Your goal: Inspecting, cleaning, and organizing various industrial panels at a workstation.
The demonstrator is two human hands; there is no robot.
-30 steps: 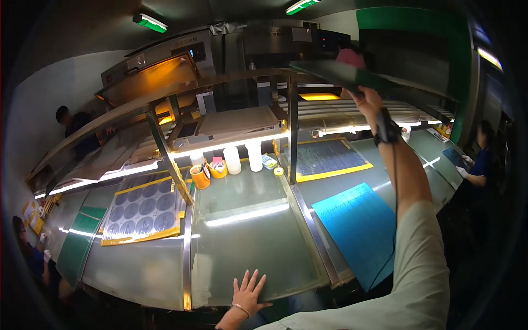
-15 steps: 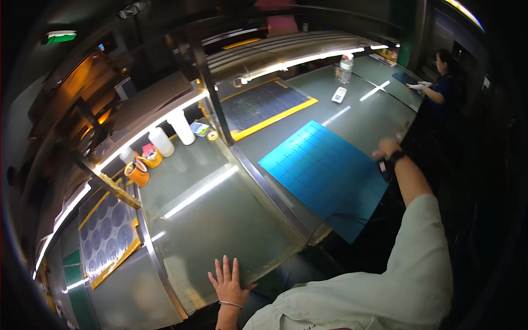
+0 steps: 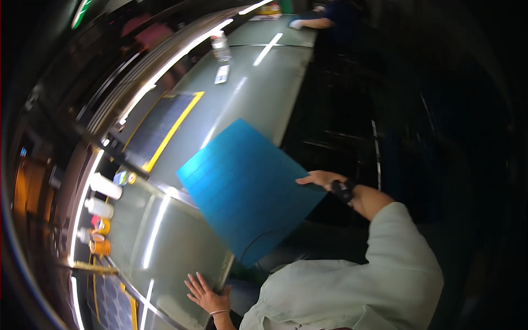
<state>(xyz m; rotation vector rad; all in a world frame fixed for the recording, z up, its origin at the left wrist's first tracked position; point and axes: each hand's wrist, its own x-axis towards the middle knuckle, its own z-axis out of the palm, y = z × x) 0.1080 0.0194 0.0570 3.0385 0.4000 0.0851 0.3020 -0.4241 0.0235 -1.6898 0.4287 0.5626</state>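
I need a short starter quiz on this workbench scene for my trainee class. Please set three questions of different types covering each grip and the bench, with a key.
1. Multiple choice: what does the person's right grip hold?
A) a white bottle
B) a blue rectangular sheet
C) a roll of tape

2. True or false: the left grip rests on the tabletop with its fingers extended.

3. Fill the gap: the dark panel lying farther along the bench has ____ edging.

Key: 1. B. 2. True. 3. Yellow.
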